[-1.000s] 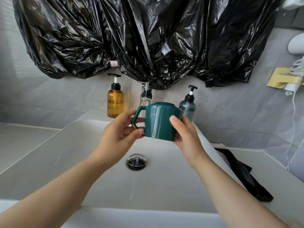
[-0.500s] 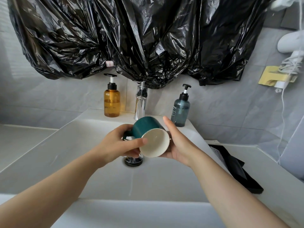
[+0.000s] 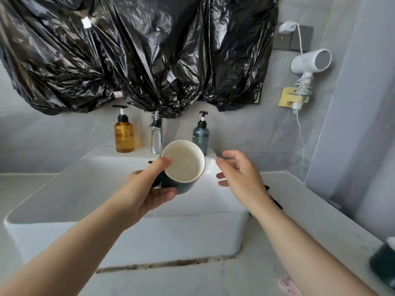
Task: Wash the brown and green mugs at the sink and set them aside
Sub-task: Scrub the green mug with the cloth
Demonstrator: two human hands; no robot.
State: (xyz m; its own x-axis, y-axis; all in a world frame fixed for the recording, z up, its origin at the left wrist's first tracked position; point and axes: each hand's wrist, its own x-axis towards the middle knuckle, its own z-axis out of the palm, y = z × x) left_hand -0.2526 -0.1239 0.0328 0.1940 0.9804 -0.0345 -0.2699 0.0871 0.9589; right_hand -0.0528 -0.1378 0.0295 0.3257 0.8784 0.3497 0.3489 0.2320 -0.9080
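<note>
The left hand (image 3: 147,193) reaches in from the lower left with the forearm angled up toward the middle of the frame, and its grip is closed around the green mug (image 3: 181,165): the thumb lies across the near side by the rim and the other fingers curl under the dark green body. The mug is held in the air above the basin of the white sink (image 3: 132,238), tipped so its mouth faces the camera, showing a pale cream interior; its handle is hidden behind the hand. The right hand (image 3: 239,176) comes in from the lower right, forearm stretched diagonally, wrist roughly straight, and hovers just beside the mug on its right without touching it. Its grip is loose and empty, fingers spread and slightly bent, pointing left toward the mug. Behind the mug stands a chrome faucet (image 3: 156,135), with an amber pump bottle (image 3: 124,133) to its left and a blue-grey pump bottle (image 3: 201,135) to its right, all 3 on the sink's back ledge. Crumpled black plastic sheeting (image 3: 136,54) hangs on the wall above. A white hair dryer (image 3: 311,63) is mounted on the right wall. The sink sits on a pale counter (image 3: 299,210).
</note>
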